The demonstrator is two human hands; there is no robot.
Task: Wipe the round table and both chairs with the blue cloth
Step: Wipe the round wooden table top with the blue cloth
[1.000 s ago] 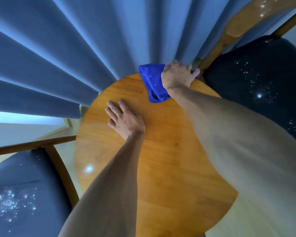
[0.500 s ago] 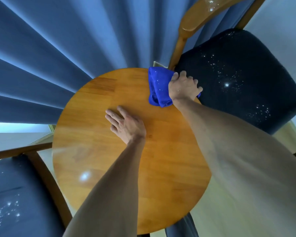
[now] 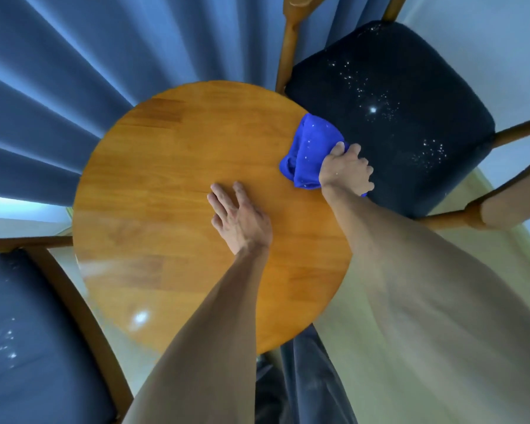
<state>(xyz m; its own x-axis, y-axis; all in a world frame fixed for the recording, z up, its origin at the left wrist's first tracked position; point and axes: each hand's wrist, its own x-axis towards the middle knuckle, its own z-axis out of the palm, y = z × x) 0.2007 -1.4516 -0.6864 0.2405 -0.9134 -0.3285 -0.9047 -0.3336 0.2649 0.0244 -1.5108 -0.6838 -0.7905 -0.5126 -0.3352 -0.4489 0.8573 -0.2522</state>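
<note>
Right hand (image 3: 346, 171) grips the blue cloth (image 3: 311, 151) at the table's (image 3: 166, 179) right edge; left hand (image 3: 242, 221) lies flat, fingers spread.

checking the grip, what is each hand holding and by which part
The right hand grips the bunched blue cloth at its near end. The left hand holds nothing, flat on the round table.
</note>
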